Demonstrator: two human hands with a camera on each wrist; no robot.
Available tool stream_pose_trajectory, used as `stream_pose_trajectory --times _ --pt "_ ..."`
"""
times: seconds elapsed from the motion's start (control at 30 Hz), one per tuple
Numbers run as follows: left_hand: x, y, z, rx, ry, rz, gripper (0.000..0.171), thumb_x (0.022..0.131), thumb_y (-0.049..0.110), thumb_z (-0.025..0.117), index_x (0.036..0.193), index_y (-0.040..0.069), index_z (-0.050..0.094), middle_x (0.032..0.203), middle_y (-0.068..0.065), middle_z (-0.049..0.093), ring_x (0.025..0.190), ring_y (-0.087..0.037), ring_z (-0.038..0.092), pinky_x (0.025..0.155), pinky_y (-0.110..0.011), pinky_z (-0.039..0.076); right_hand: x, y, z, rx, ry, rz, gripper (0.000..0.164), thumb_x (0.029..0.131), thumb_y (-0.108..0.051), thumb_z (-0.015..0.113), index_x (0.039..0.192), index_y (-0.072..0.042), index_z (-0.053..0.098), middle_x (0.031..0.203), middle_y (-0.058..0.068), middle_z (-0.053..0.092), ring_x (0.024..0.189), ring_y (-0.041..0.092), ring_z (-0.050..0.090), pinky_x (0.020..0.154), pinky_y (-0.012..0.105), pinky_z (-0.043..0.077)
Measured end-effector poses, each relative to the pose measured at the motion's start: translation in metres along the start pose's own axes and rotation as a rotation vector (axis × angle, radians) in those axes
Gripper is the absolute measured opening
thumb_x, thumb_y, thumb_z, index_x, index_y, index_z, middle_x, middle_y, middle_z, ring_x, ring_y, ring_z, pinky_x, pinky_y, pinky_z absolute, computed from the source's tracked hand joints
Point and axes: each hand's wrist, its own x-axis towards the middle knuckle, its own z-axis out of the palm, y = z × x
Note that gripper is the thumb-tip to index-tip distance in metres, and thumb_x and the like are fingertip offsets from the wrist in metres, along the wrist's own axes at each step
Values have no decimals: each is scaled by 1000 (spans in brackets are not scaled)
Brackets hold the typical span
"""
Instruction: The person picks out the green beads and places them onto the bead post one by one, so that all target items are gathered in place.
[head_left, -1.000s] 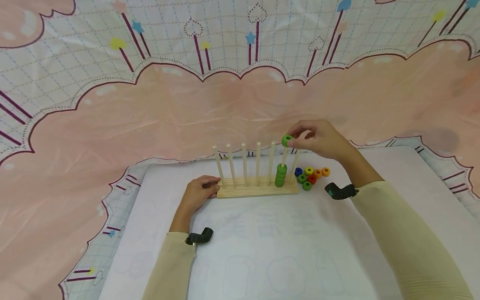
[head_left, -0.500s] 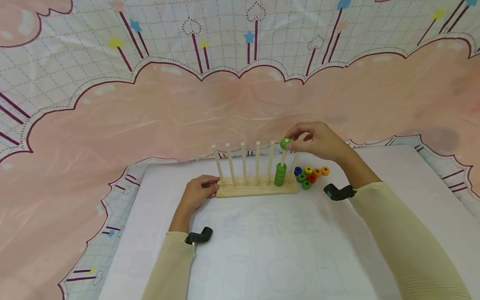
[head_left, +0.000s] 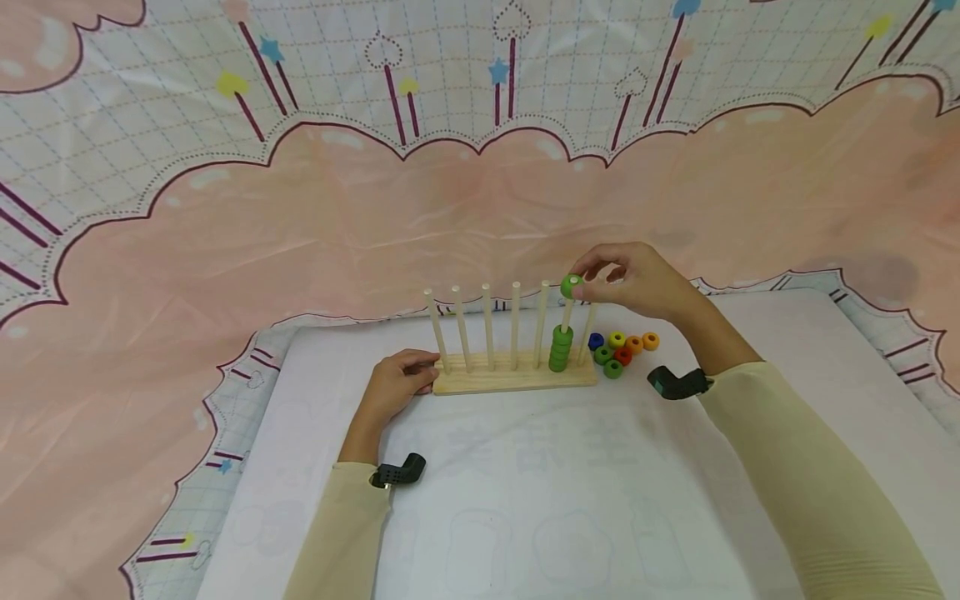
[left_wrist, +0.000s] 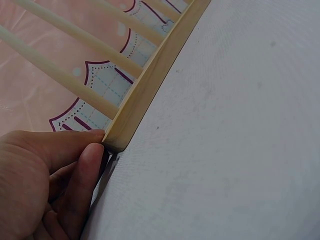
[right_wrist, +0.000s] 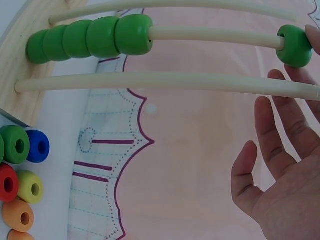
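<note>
A wooden peg rack [head_left: 495, 382] stands on the white table, its tall pegs in a row. My left hand [head_left: 393, 385] holds the rack's left end; in the left wrist view the thumb and a finger [left_wrist: 89, 165] meet at the corner of the base [left_wrist: 145, 95]. My right hand [head_left: 637, 279] pinches a green bead [head_left: 572, 287] at the top of the second peg from the right. In the right wrist view the peg's tip sits in the hole of that bead [right_wrist: 295, 46]. Lower on that peg is a stack of several green beads [head_left: 561, 348].
Loose beads lie to the right of the rack: a blue one [head_left: 596, 342], a yellow one [head_left: 617, 340], a red one [head_left: 623, 357], orange ones [head_left: 651, 341] and green ones [head_left: 612, 368]. A patterned pink cloth [head_left: 450, 225] hangs behind the table.
The green bead in my right hand has come down slightly and tipped onto the peg's top. Over the last half second it stays there. My left hand keeps its place.
</note>
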Motion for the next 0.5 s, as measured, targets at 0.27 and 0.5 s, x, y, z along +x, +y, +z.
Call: stream_pose_trajectory --times 0.27,0.5 --pt "1 0 1 2 6 -8 30 94 15 75 124 11 74 116 -10 71 91 -15 66 73 -20 60 3 3 -1 -3 -11 -10 21 92 -27 77 110 -16 75 110 2 70 106 18 56 94 43 48" --pt "2 -1 1 21 12 -14 31 94 16 75 124 12 74 118 -9 71 94 -16 65 73 -19 60 6 5 -3 -5 -20 -6 21 92 -27 76 110 -16 75 111 2 69 107 19 56 95 43 47"
